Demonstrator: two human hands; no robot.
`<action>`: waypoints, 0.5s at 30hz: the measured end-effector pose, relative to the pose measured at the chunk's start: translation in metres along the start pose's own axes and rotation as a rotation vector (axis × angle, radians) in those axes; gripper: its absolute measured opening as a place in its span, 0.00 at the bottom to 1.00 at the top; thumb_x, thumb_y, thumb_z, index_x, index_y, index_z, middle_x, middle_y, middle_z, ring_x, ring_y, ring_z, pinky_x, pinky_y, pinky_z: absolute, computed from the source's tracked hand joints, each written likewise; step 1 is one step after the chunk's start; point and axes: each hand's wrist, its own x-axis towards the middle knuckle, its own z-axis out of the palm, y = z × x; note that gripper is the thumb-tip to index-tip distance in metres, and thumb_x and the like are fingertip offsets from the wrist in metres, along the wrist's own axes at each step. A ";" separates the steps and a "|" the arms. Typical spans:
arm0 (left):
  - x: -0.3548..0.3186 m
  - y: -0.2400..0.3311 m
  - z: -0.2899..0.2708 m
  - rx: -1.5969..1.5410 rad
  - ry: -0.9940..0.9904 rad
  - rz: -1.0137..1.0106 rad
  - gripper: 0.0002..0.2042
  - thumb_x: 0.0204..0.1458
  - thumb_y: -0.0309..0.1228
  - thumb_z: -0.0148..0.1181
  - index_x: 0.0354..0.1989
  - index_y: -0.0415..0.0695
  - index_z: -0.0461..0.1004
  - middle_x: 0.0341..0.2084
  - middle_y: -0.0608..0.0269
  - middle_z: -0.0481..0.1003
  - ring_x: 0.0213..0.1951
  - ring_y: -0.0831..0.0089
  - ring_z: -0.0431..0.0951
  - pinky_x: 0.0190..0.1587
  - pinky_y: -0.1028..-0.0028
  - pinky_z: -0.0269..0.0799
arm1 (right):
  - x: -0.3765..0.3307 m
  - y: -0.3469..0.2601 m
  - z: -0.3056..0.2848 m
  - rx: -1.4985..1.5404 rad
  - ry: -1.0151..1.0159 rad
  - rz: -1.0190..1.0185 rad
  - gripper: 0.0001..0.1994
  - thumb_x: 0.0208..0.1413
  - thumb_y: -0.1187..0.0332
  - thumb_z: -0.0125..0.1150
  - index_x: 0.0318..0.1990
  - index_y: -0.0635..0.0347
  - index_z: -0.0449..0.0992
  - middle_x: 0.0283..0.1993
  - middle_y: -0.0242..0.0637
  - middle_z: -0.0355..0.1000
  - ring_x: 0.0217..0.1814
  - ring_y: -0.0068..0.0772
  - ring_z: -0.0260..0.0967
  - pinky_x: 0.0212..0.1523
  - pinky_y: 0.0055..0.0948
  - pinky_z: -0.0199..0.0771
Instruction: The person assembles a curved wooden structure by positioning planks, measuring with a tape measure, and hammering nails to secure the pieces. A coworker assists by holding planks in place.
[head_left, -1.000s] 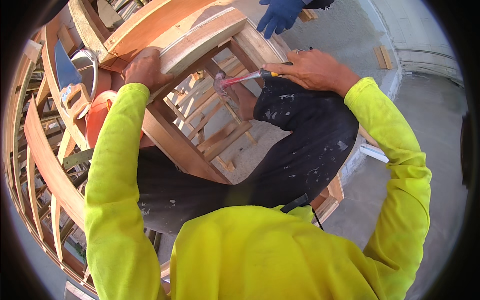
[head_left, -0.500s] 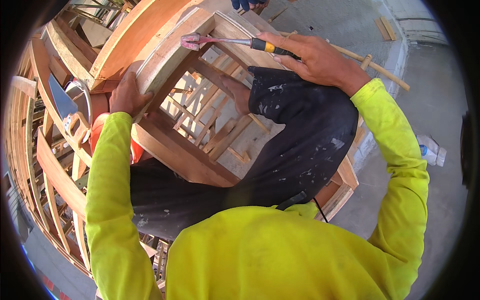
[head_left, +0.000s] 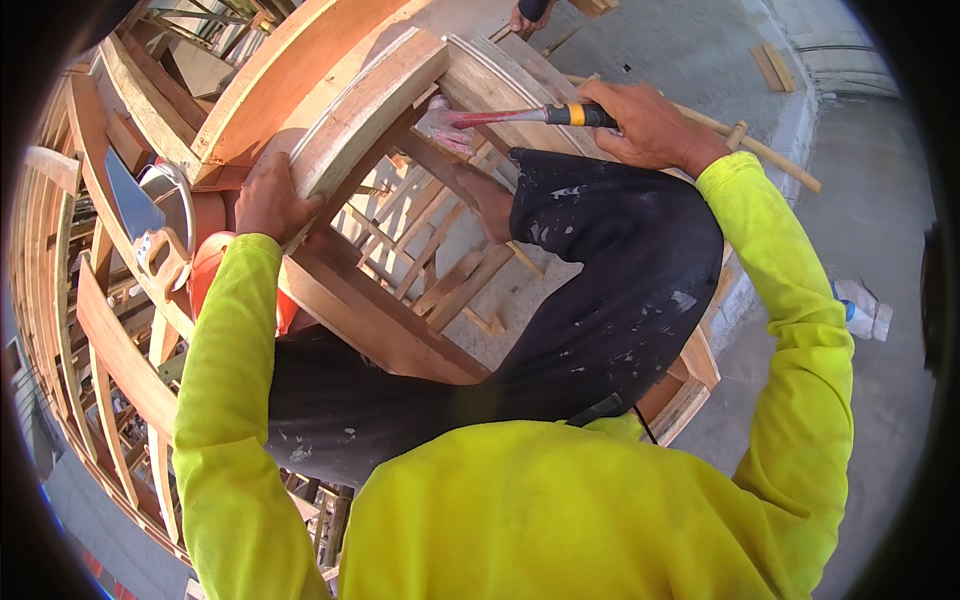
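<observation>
Bracing the curved wooden board (head_left: 365, 110) firmly is advised: it is pressed by the left hand (head_left: 270, 200), fingers wrapped on its lower edge, while the hammer (head_left: 520, 116), gripped tight in the right hand (head_left: 645, 125), is swung squarely at its end.

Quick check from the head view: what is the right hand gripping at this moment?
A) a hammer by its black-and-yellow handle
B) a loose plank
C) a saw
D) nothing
A: the right hand is closed around the handle of the hammer, whose head sits against the curved wooden frame that the left hand steadies.
</observation>
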 end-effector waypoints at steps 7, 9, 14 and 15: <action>0.000 0.006 -0.007 -0.014 -0.020 -0.033 0.30 0.42 0.48 0.71 0.49 0.42 0.68 0.43 0.40 0.80 0.49 0.43 0.80 0.53 0.51 0.74 | 0.006 -0.003 -0.020 0.890 0.053 0.425 0.24 0.66 0.58 0.58 0.65 0.57 0.67 0.27 0.33 0.69 0.22 0.25 0.67 0.25 0.27 0.69; -0.001 0.004 -0.009 0.003 -0.031 -0.039 0.30 0.42 0.47 0.71 0.48 0.42 0.67 0.43 0.39 0.80 0.48 0.41 0.80 0.53 0.50 0.74 | 0.016 0.000 -0.025 0.992 0.107 0.410 0.24 0.68 0.55 0.55 0.66 0.55 0.66 0.28 0.30 0.69 0.21 0.19 0.66 0.21 0.23 0.66; -0.001 0.007 -0.007 0.018 -0.043 -0.045 0.32 0.40 0.45 0.71 0.50 0.41 0.65 0.39 0.37 0.79 0.43 0.38 0.80 0.48 0.48 0.74 | 0.037 0.012 -0.004 1.299 0.099 0.505 0.19 0.71 0.52 0.50 0.58 0.56 0.69 0.27 0.30 0.67 0.19 0.18 0.66 0.17 0.22 0.68; -0.002 0.008 -0.008 0.018 -0.035 -0.036 0.31 0.41 0.44 0.71 0.49 0.41 0.65 0.39 0.37 0.79 0.42 0.38 0.80 0.48 0.48 0.74 | 0.042 0.012 0.010 1.389 0.048 0.511 0.19 0.71 0.52 0.50 0.56 0.57 0.69 0.27 0.30 0.67 0.18 0.18 0.65 0.16 0.22 0.68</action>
